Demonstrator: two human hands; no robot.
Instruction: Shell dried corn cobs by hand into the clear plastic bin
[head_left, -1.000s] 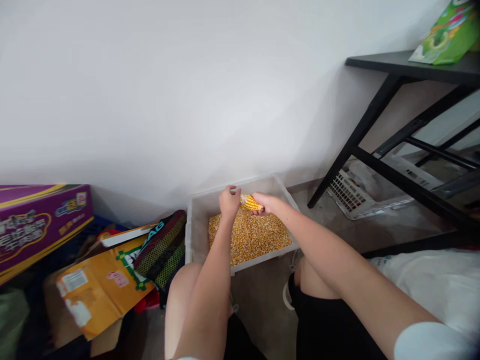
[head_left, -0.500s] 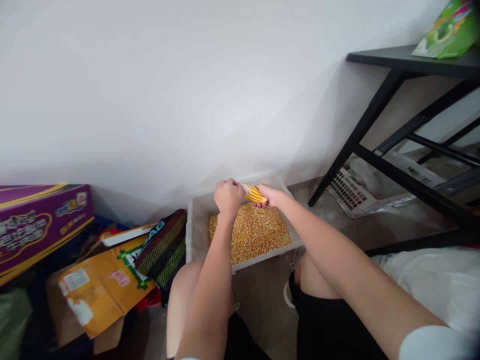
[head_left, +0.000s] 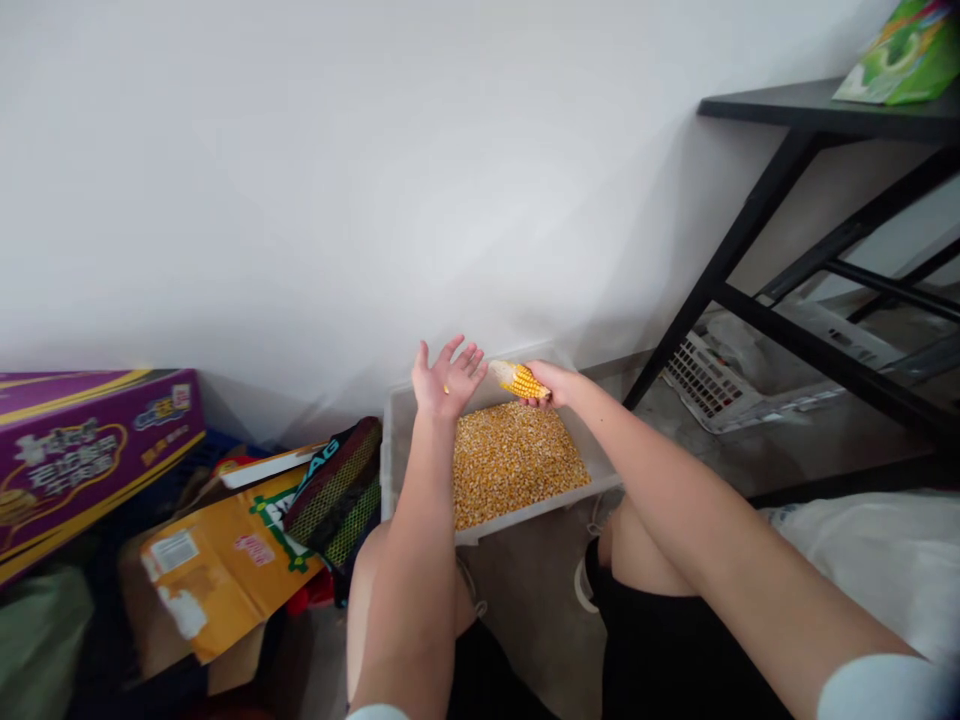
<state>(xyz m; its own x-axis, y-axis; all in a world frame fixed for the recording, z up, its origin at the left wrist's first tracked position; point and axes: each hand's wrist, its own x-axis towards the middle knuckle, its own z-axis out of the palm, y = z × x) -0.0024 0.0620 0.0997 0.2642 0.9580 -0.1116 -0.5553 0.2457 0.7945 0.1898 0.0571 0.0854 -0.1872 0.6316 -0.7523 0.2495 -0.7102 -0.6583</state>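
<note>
My right hand (head_left: 555, 383) grips a partly stripped yellow corn cob (head_left: 519, 379) by its right end, over the far side of a clear plastic bin (head_left: 391, 455). Loose corn kernels (head_left: 511, 461) cover the bin's bottom. My left hand (head_left: 448, 376) is raised just left of the cob with palm up and fingers spread, off the cob; a yellow kernel or two seem to lie on the palm. Both forearms reach forward over my knees.
A purple box (head_left: 82, 450), an orange cardboard box (head_left: 217, 565) and a black mesh bag (head_left: 334, 490) crowd the floor on the left. A black metal table frame (head_left: 757, 215) stands at right, with a white basket (head_left: 712, 380) under it and a green packet (head_left: 900, 55) on top.
My left hand has let go of the cob's left end and opened, palm up. Both hands and the cob have risen slightly over the bin.
</note>
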